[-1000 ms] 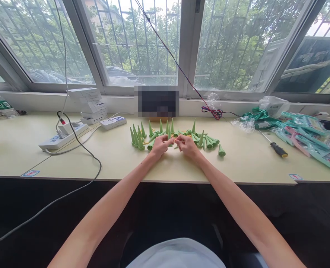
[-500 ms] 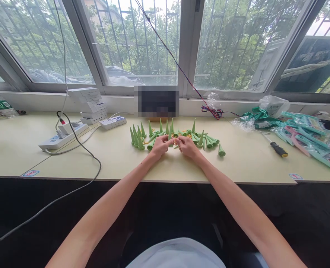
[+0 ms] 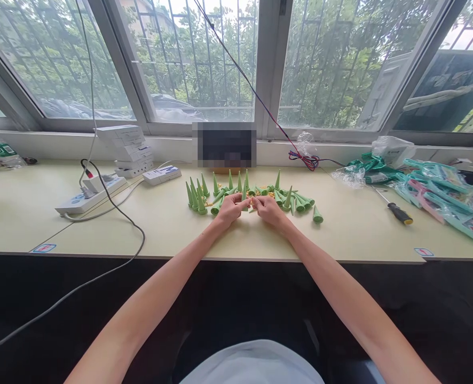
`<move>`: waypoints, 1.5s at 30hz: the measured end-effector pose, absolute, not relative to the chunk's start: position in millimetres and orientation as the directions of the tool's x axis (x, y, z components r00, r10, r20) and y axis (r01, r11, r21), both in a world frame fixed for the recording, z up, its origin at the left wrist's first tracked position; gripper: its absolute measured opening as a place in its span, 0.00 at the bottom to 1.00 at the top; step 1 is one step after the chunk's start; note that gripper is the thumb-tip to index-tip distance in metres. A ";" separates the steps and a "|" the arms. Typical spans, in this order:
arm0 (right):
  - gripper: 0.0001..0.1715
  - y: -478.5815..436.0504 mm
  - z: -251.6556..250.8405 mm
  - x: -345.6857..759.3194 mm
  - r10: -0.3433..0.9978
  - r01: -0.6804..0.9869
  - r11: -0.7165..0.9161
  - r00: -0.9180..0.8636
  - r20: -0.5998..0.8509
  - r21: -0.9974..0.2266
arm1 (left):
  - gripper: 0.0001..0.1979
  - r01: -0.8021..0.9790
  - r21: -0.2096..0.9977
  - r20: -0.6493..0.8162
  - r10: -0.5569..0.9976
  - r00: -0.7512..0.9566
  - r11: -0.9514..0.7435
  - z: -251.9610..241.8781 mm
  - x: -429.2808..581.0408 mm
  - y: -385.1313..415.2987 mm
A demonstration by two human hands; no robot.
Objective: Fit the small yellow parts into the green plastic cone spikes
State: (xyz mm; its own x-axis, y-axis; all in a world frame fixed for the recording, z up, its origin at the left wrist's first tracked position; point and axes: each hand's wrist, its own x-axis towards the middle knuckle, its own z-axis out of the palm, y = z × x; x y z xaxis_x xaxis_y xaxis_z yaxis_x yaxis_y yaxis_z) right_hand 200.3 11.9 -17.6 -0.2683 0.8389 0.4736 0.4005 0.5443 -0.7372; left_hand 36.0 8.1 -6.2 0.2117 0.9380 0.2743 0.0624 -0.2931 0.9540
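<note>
Several green plastic cones [image 3: 296,202] lie and stand in a cluster on the pale table [image 3: 172,229], mixed with small yellow pieces [image 3: 270,194]. My left hand [image 3: 230,208] and my right hand [image 3: 267,208] meet at the front of the cluster, fingertips pinched together. The left fingers hold a green cone [image 3: 243,195] upright. What the right fingertips pinch is too small to name. A row of upright cones [image 3: 195,198] stands just left of my left hand. One cone [image 3: 317,215] lies apart to the right.
A white power strip [image 3: 90,195] with a black cable [image 3: 120,213] and stacked white boxes [image 3: 128,150] sit at the left. A screwdriver [image 3: 396,212] and teal packaged items [image 3: 444,194] lie at the right. A dark screen [image 3: 224,145] stands on the window sill.
Both hands stay pinched together at the cone pile; only the fingertips shift slightly.
</note>
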 end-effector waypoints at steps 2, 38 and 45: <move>0.31 11.7 -17.3 200.2 0.839 0.401 0.544 -0.268 0.474 -0.737 | 0.19 0.062 0.953 0.277 0.938 0.210 -0.295 -6.8 35.8 8.9; 0.18 7.4 -15.2 198.4 0.851 0.270 0.521 -0.232 0.470 -0.810 | 0.16 -0.039 0.976 0.217 0.959 0.182 -0.213 -5.0 35.4 11.4; 0.19 6.7 -14.1 199.3 0.848 0.283 0.528 -0.238 0.475 -0.801 | 0.17 -0.046 0.974 0.226 0.954 0.197 -0.221 -5.0 34.9 11.0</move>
State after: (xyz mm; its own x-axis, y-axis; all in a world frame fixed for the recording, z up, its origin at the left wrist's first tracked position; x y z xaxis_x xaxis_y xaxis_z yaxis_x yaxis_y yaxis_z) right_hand 199.3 6.7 -14.1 -0.2375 0.8475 0.4746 0.2832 0.5278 -0.8007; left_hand 34.9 11.0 -5.0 0.1974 0.9540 0.2258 -0.0456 -0.2212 0.9742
